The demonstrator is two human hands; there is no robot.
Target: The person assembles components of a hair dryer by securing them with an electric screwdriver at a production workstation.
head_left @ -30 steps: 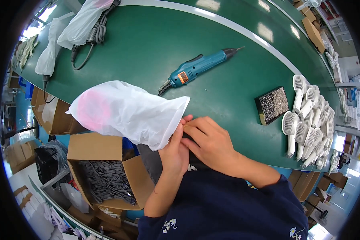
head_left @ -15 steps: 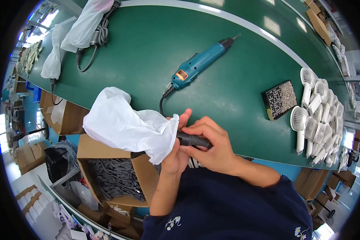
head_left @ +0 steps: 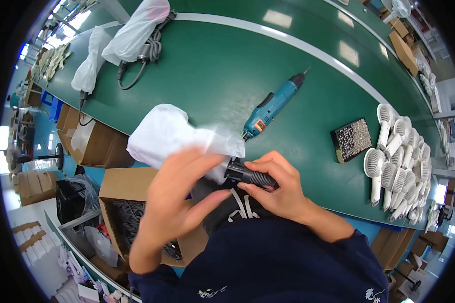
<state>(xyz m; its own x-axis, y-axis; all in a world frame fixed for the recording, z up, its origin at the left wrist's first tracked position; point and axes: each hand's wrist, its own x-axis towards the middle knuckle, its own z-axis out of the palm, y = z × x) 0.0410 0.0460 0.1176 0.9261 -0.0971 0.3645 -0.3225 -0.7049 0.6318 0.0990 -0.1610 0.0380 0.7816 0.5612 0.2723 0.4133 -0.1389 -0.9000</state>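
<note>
My right hand [head_left: 277,179] grips a black cylindrical handle [head_left: 247,175] with a ribbed end, fingers above and thumb below. A white bag [head_left: 169,134] covers the part to the left of it, so what is inside is hidden. In front of the bag is my left hand [head_left: 179,189], smeared by motion; its thumb stands well apart from the fingers and nothing shows in its grasp. Beyond the bag, a teal electric screwdriver [head_left: 275,106] lies on the green table [head_left: 212,65], its bit pointing away to the right.
On the right are a black box of small metal pieces [head_left: 351,140] and a pile of white handheld fans [head_left: 397,166]. Two white-bagged items with cords, one a larger bagged item [head_left: 136,33], lie far left. Below the table edge, a cardboard box [head_left: 124,177] holds grey cords.
My left hand has let go of the bag's edge and moved left and nearer, opening. My right hand keeps its hold on the handle. The whole view has shifted slightly.
</note>
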